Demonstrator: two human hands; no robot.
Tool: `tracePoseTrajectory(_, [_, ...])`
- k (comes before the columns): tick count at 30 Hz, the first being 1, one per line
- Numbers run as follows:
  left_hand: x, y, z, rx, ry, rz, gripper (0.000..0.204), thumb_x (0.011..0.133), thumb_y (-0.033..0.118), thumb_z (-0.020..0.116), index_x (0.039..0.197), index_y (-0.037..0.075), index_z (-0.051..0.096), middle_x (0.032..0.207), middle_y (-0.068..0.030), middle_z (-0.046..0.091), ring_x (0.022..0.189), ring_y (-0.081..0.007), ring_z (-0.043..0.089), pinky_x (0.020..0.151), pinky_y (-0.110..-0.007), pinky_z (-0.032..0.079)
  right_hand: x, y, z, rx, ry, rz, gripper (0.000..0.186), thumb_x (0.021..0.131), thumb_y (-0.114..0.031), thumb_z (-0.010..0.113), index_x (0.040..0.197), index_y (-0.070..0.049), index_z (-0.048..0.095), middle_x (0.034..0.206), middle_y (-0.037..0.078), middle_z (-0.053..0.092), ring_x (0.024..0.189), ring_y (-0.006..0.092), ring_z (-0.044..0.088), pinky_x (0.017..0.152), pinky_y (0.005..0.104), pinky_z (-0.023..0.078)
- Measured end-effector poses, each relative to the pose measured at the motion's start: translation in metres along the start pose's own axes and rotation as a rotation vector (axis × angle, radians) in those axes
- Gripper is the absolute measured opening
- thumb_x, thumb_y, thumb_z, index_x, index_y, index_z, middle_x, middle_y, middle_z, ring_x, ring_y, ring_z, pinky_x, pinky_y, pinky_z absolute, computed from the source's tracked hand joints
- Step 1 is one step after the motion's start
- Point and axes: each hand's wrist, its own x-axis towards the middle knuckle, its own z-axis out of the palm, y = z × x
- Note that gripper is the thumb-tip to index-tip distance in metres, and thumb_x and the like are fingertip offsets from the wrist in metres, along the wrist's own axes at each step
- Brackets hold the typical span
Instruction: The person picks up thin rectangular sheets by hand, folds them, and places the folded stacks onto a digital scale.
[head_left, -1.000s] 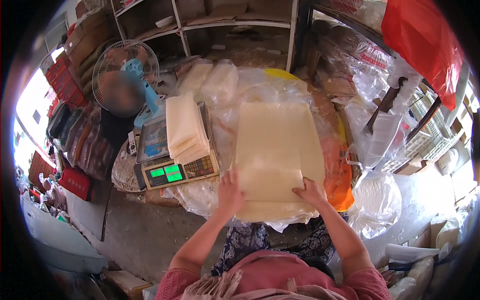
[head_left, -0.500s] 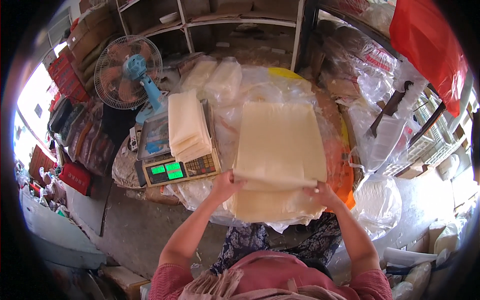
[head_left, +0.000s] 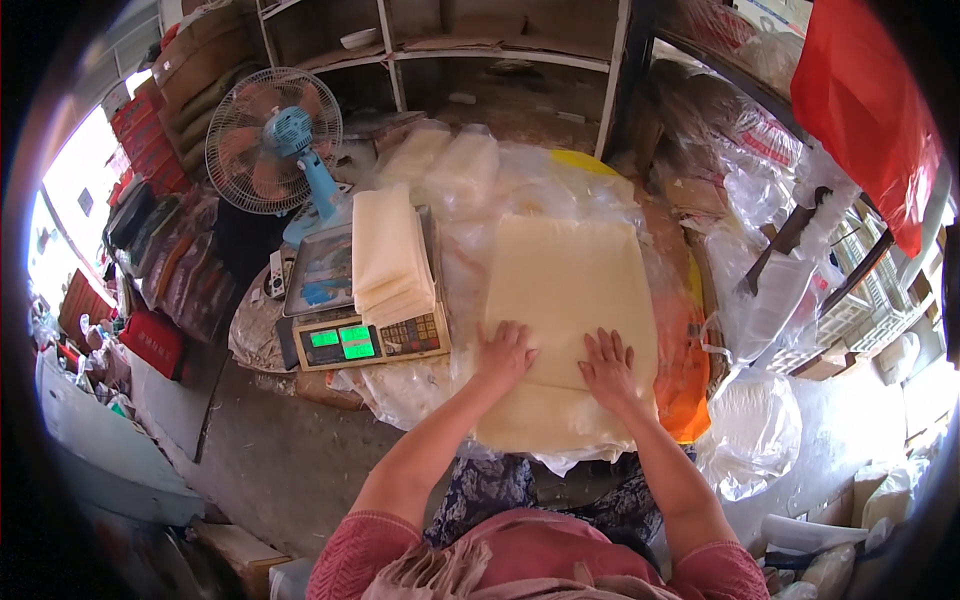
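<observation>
A large, thin cream-coloured sheet lies on the plastic-covered table in front of me, with a fold line running across its nearer part. My left hand rests palm down on its left side, fingers stretched out. On the right side, my right hand presses flat with its fingers spread. Neither hand grips anything. To the left, a folded stack of similar cream sheets sits on the tray of a digital scale with a lit green display.
A blue fan stands behind the scale, with a remote control beside it. Clear-wrapped cream packs lie at the back of the table. Plastic-wrapped goods and a hanging red bag crowd the right side.
Both hands have let go of the sheet's near edge and moved forward and inward onto it, opening flat. The lifted edge now lies down. The view has shifted slightly.
</observation>
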Motion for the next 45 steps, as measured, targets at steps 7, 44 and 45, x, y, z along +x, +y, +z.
tracePoseTrajectory(7, [-0.029, 0.036, -0.066, -0.310, -0.513, -0.193, 0.040, 0.088, 0.036, 0.057, 0.111, 0.004, 0.054, 0.097, -0.0137, 0.061, 0.093, -0.0283, 0.060, 0.082, -0.040, 0.047, -0.031, -0.008, -0.027, 1.071, -0.205, 0.701, 0.057, 0.083, -0.017, 0.066, 0.133, -0.004, 0.041, 0.113, 0.014, 0.059, 0.099, 0.0256, 0.060, 0.081, 0.0356, 0.050])
tracePoseTrajectory(44, [-0.015, -0.088, -0.156, -0.222, 0.559, -0.064, 0.039, 0.089, 0.019, 0.057, 0.125, 0.005, 0.052, 0.139, -0.0145, 0.043, 0.133, -0.0361, 0.033, 0.110, -0.044, 0.025, -0.040, -0.124, -0.031, 0.391, -0.043, -0.597, 0.003, 0.076, -0.008, 0.061, 0.075, -0.007, 0.059, 0.076, 0.010, 0.059, 0.078, 0.0255, 0.058, 0.073, 0.0394, 0.045])
tracePoseTrajectory(45, [-0.031, -0.070, -0.149, -0.278, 0.511, -0.082, 0.040, 0.089, 0.019, 0.057, 0.125, 0.004, 0.052, 0.139, -0.0144, 0.043, 0.133, -0.0359, 0.033, 0.110, -0.045, 0.025, -0.038, -0.129, -0.027, 0.274, -0.035, -0.628, 0.002, 0.074, -0.009, 0.060, 0.074, -0.008, 0.059, 0.076, 0.009, 0.058, 0.079, 0.0261, 0.058, 0.073, 0.0397, 0.045])
